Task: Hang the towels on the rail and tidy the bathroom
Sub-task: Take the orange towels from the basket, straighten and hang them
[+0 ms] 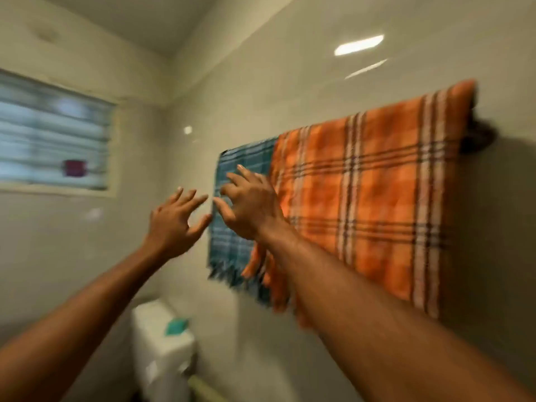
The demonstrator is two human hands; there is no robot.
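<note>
Before teal towel (229,248), right grip (249,207), splayed

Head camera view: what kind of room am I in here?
Most likely a home bathroom: a white toilet cistern stands low in view, and an orange towel and a teal towel hang side by side higher up.
</note>
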